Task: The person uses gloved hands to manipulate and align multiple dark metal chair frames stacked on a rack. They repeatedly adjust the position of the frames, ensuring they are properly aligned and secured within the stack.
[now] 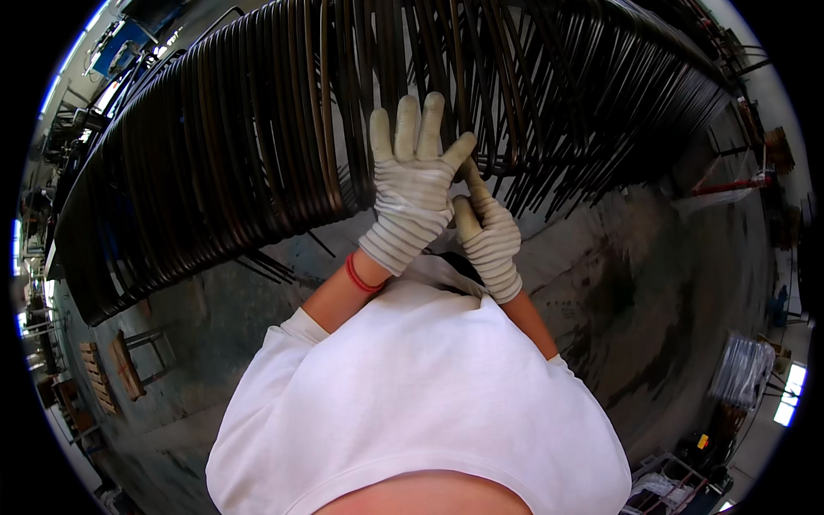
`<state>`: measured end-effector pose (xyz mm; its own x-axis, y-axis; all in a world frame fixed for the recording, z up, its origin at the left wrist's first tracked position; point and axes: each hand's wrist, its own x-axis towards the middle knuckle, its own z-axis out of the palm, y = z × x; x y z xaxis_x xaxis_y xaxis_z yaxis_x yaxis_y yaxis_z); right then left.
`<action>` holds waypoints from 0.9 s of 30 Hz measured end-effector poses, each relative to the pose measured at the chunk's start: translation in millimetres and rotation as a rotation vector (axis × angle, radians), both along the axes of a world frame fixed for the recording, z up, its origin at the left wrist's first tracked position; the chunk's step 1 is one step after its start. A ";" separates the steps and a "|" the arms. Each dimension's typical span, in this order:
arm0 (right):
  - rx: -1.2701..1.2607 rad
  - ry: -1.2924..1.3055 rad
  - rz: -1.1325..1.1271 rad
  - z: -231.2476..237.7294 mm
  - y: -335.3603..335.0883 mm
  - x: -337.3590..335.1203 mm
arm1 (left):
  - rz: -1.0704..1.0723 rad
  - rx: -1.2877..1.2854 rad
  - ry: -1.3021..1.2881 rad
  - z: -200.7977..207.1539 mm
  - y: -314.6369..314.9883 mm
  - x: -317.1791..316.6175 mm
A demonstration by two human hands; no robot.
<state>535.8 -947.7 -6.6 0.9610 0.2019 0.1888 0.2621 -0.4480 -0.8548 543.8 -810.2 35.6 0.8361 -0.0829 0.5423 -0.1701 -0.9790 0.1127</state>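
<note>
Both my hands wear off-white gloves with ribbed cuffs. My left hand is open, its fingers spread and pointing away from me, in front of a long row of dark bent metal rods. A red string bracelet circles the left wrist. My right hand is close beside it, lower and to the right. Its index finger reaches up to the left thumb, and its thumb stands apart near the edge of the left glove. The other right fingers are partly hidden. No object shows in either hand.
The rods hang close together across the front, with loose ends jutting out at right. Wooden pallets are at the far left. A plastic-wrapped bundle stands at right, with a red bar beyond the rods.
</note>
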 end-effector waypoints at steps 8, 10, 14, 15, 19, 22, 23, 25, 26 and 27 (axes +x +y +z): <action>-0.196 0.297 -0.132 11.9 14.7 7.2 | -0.002 0.033 -0.014 -0.8 1.0 0.8; -0.107 0.263 -0.149 -20.7 8.4 19.9 | -0.005 0.032 -0.013 0.6 -2.6 0.8; 0.092 0.319 -0.029 -40.5 -1.8 32.7 | -0.029 0.001 0.039 -3.2 -8.0 -0.8; 0.058 0.350 -0.035 -30.2 0.7 30.5 | -0.032 -0.005 0.009 -7.6 -10.0 -1.0; 0.209 0.300 0.005 -49.3 -2.3 24.4 | -0.071 0.006 -0.096 -12.8 -17.6 2.7; 0.330 0.282 0.006 -48.6 -4.2 15.4 | -0.118 0.036 -0.087 -14.8 -21.9 7.4; 0.295 0.273 -0.009 -52.2 -5.5 15.0 | -0.115 0.047 -0.079 -15.4 -23.5 8.8; 0.223 0.253 -0.041 -49.4 -6.1 14.2 | -0.110 0.068 -0.065 -15.8 -27.5 11.3; 0.196 0.280 -0.066 -43.9 -11.0 12.4 | -0.103 0.062 -0.040 -13.9 -28.4 11.0; 0.166 0.310 -0.086 -11.7 -10.9 7.7 | -0.091 0.055 -0.012 -11.8 -27.2 9.9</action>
<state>543.5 -958.6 -18.2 0.9899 0.1089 -0.0910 -0.0538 -0.3052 -0.9508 553.7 -837.4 23.7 0.8170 -0.1880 0.5451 -0.2598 -0.9640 0.0569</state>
